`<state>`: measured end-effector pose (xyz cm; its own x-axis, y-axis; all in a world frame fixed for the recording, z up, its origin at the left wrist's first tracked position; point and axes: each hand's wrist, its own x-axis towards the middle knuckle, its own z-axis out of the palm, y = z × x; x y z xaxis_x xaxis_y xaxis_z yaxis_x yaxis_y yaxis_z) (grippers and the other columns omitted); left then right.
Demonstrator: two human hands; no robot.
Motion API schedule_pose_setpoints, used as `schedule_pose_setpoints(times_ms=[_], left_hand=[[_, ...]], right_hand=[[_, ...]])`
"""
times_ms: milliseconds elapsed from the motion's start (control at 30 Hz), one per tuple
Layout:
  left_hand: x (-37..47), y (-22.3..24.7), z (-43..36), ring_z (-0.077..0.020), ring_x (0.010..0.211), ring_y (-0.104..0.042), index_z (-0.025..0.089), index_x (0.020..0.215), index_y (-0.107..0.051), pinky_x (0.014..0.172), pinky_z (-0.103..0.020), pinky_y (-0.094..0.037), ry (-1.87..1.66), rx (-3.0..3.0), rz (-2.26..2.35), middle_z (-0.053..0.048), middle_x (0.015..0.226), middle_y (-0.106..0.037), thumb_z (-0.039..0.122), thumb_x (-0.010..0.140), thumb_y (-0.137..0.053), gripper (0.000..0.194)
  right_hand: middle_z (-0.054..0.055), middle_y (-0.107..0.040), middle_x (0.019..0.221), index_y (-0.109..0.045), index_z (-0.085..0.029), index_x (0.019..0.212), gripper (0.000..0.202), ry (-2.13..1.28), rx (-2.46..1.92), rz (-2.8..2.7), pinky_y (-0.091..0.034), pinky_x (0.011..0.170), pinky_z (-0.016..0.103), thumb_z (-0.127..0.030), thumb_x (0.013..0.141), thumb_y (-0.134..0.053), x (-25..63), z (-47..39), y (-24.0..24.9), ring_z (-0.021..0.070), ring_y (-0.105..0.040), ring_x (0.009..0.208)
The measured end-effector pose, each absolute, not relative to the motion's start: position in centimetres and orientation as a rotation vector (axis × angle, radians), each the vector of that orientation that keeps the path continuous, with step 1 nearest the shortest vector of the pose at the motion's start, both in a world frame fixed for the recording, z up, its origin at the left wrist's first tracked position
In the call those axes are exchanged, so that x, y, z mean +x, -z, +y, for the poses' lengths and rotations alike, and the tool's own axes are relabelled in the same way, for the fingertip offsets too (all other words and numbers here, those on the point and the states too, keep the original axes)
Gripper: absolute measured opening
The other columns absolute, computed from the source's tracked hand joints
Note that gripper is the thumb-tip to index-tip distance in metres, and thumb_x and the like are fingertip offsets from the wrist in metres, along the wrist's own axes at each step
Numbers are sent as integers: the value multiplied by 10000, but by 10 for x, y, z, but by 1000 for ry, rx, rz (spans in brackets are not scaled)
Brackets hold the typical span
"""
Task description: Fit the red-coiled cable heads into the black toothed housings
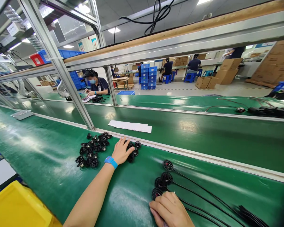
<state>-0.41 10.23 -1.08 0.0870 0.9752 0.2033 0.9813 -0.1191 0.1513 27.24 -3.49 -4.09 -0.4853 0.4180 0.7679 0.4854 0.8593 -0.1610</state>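
Observation:
My left hand [121,152] lies palm down with its fingers stretched over a small group of black round toothed parts [135,152], covering some of them. A blue band [111,162] is round that wrist. To its left is a loose heap of similar small black parts [94,148]. My right hand [171,209] is closed, low in the view, beside several black round discs [167,178] with long black cables [203,192]. One disc with a red centre touches or nearly touches its knuckles. What the curled fingers hold is hidden.
White paper strips [132,126] lie on the green belt [191,135] behind a pale rail [180,153]. A metal post [61,69] rises at the left. A yellow bin [19,205] stands lower left. Across the belt sits a person [99,84] in dark clothing.

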Motion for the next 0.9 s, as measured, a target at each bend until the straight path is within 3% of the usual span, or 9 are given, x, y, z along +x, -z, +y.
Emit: schedule_pose_setpoints(times_ms=[100,200,300,367,467,667,900], left_hand=[[-9,6,94,-301,1545,-195,296,1569,-357,1237,-523,-216,378,-2201,-2074,-73,1670,-261,616,1037,-343,620],[-28,5,91,-393,1554,-64,141,1595,-295,1234,-621,-58,373,-1949,-2189,-185,1669,-199,666,1009,-335,788],[-42,11,90,-440,1514,-202,96,1548,-383,1199,-663,-153,319,-1841,-2270,-251,1591,-354,667,987,-428,802],[-43,16,89,-394,1460,-350,143,1490,-474,1168,-615,-288,282,-1868,-2275,-211,1530,-464,660,977,-477,728],[-39,16,89,-330,1378,-468,180,1428,-535,1101,-533,-411,266,-1903,-2255,-166,1493,-512,659,981,-476,658],[-46,12,89,-372,1476,-321,175,1449,-516,1187,-581,-272,292,-1788,-2272,-190,1571,-405,655,982,-472,671],[-44,15,89,-338,1393,-447,178,1387,-567,1104,-532,-409,316,-1853,-2265,-168,1466,-529,633,978,-514,614]], right_hand=[[8,-607,693,-671,-208,907,101,109,-624,-2096,-348,616,305,-156,927,-586,272,-35,41,145,-527,625],[8,-602,686,-670,-202,894,146,81,-606,-2079,-323,605,312,-144,944,-545,271,-34,40,147,-512,627],[9,-610,695,-672,-195,904,172,25,-597,-2102,-306,593,321,-118,949,-525,271,-35,35,149,-501,632],[9,-621,711,-673,-196,918,150,6,-612,-2121,-309,594,320,-117,943,-548,273,-37,32,148,-503,636],[9,-632,728,-671,-200,939,134,-4,-628,-2136,-317,604,315,-110,931,-573,275,-37,30,150,-516,641],[10,-626,710,-672,-198,926,165,-9,-599,-2094,-309,598,315,-118,955,-531,273,-35,35,153,-497,626],[13,-637,722,-674,-201,954,151,-21,-604,-2121,-308,610,311,-111,952,-553,275,-36,30,154,-508,635]])
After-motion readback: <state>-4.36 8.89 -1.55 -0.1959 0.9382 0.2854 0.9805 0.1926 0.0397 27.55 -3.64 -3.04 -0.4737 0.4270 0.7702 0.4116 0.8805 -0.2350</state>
